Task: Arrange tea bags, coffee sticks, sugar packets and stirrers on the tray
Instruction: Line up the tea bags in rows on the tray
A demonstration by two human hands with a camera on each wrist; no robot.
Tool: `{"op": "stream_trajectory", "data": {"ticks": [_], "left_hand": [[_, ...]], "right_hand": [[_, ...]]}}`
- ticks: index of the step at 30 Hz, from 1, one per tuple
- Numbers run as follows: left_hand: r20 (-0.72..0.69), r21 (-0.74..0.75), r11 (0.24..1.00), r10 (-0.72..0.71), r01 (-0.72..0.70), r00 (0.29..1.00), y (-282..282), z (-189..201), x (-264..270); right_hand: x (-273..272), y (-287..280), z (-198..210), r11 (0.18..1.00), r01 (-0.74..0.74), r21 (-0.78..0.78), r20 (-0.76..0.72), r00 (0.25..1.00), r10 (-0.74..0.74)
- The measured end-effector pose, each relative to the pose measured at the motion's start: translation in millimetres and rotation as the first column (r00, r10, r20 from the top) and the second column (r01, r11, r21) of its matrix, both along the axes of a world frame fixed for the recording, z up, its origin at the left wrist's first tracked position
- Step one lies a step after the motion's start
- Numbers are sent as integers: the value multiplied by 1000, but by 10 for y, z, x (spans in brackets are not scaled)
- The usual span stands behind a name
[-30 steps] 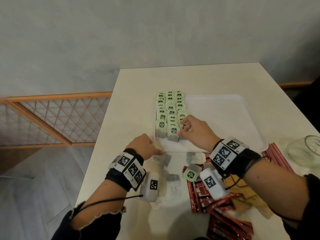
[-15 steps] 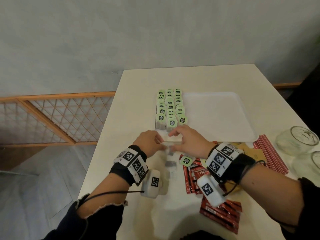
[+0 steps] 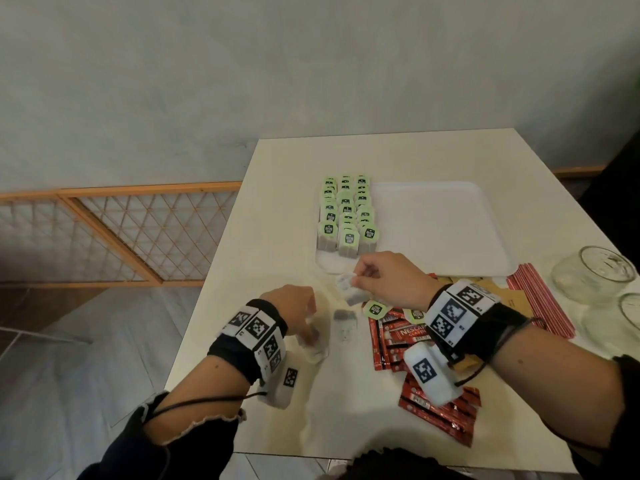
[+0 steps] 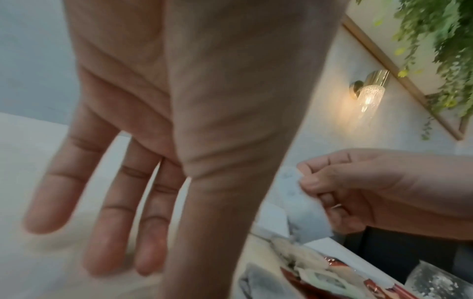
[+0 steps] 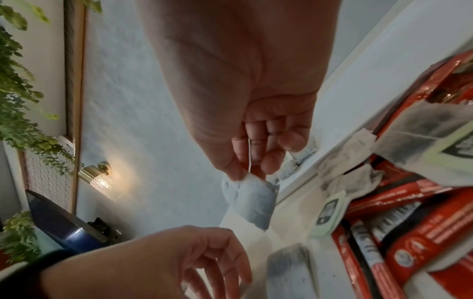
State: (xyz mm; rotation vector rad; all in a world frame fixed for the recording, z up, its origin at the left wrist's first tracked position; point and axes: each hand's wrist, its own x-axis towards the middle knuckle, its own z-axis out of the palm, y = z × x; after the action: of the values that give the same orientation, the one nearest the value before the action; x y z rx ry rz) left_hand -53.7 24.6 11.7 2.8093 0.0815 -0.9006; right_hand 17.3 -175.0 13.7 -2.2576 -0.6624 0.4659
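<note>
Pinching tea bag [image 3: 350, 292]: right hand [image 3: 388, 282]; left hand [image 3: 294, 308] empty.

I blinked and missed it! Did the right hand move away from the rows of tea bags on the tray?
Yes. The right hand pulled back toward the person: it was touching the front row of tea bags, and now it holds one tea bag past the tray's near edge.

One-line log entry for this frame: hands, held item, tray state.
right hand: pinches tea bag, lifted | left hand: open over table | tray: three tea bag rows on left side
</note>
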Motion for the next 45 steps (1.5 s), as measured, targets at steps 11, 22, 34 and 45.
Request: {"op": "stream_trajectory", "data": {"ticks": [11, 22, 34, 45], "left_hand": [[153, -656, 723, 406, -214, 901, -82, 161, 105], [117, -260, 964, 79, -46, 990, -314, -206, 170], [202, -426, 886, 291, -183, 935, -364, -295, 244], [228, -584, 774, 447, -246, 865, -380, -244, 299]], "right_hand": [[-175, -70, 85, 997, -7, 82, -147, 989, 19], [-120, -345, -135, 970, 53, -239, -31, 998, -62], [-119, -272, -214, 910, 51, -411, -9, 998, -60], [-169, -335, -187, 987, 54, -151, -64, 996, -64]]}}
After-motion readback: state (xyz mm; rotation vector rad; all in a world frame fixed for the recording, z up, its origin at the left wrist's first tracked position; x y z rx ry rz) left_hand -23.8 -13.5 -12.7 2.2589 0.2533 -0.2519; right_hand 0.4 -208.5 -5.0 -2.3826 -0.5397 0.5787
